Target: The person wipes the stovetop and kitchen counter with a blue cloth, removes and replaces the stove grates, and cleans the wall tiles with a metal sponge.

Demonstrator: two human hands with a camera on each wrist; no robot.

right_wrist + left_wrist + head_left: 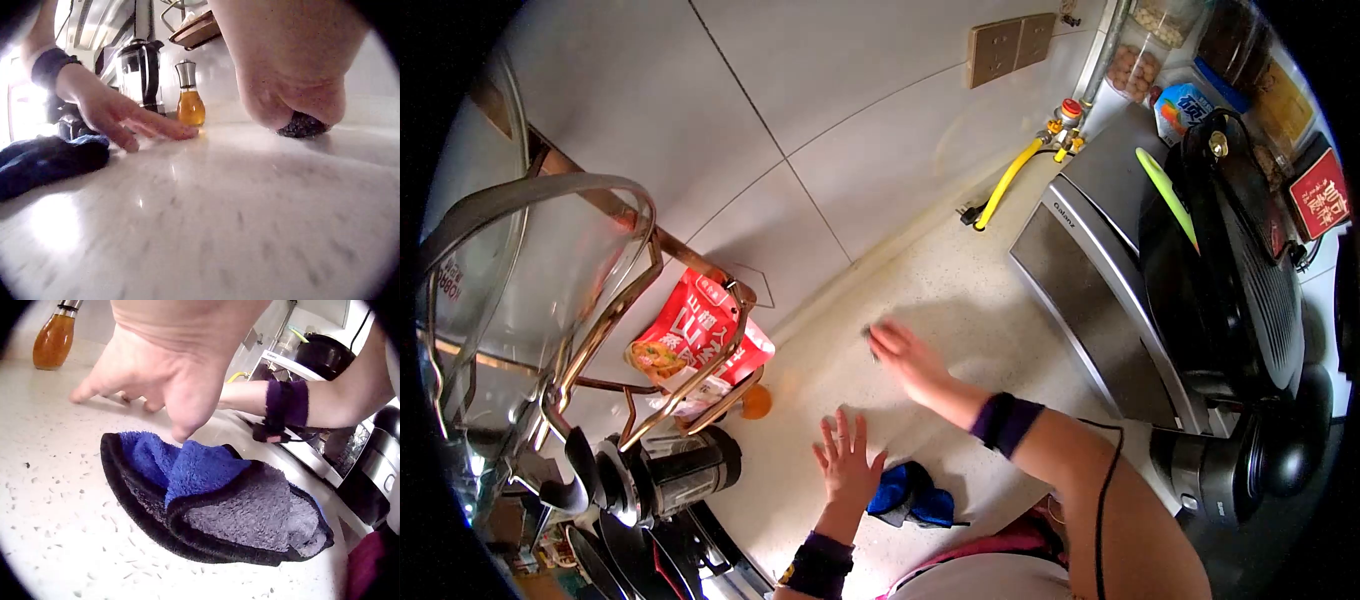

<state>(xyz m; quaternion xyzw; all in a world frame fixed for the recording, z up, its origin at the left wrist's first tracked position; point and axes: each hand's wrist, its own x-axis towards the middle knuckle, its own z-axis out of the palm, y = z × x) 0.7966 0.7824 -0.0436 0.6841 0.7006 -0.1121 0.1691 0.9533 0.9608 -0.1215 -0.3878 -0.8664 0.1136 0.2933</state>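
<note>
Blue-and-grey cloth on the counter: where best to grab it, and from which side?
Probably pinch the raised blue fold of the cloth from above; it humps clear of the counter, while the black-trimmed edge lies flat. The left hand is nearest.

My left hand lies flat, fingers spread; my right hand reaches ahead of it, palm down.
</note>
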